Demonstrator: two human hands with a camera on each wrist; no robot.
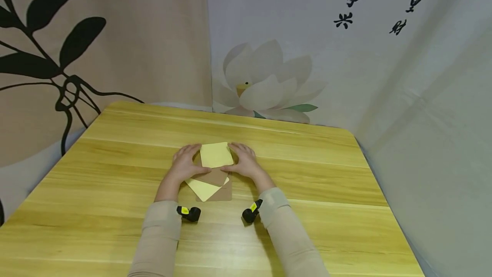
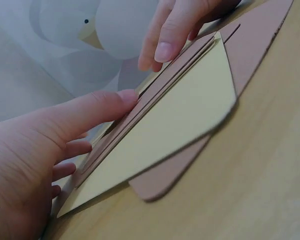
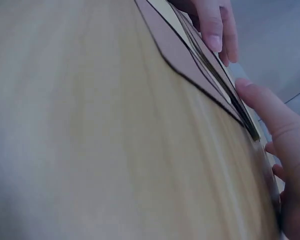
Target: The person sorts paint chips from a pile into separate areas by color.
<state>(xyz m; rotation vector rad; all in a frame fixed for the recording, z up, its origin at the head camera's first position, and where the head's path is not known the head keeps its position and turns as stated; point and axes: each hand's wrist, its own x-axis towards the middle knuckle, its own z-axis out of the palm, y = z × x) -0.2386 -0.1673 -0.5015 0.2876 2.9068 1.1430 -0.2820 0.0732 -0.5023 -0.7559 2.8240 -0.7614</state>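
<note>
Several flat square cards with rounded corners lie stacked askew. On top is a pale yellow card (image 1: 216, 154), overlapping a brown card (image 1: 212, 177). Nearer the person, a second yellow card (image 2: 165, 122) shows a corner, with another brown card (image 2: 160, 182) under it. The left hand (image 1: 186, 164) lies along the stack's left side, thumb extended by the top card's near edge and fingertips at its far left corner. Mirroring it, the right hand (image 1: 245, 161) has its fingertips at the far right corner and its thumb near the front edge. Both hands' fingers are spread, loosely bent.
The cards lie on a wooden table (image 1: 326, 208). Black wrist cameras with yellow labels sit at the left cuff (image 1: 189, 213) and the right cuff (image 1: 251, 211). Behind the table hang a printed curtain (image 1: 153, 33) and a lotus-patterned cloth (image 1: 269, 25).
</note>
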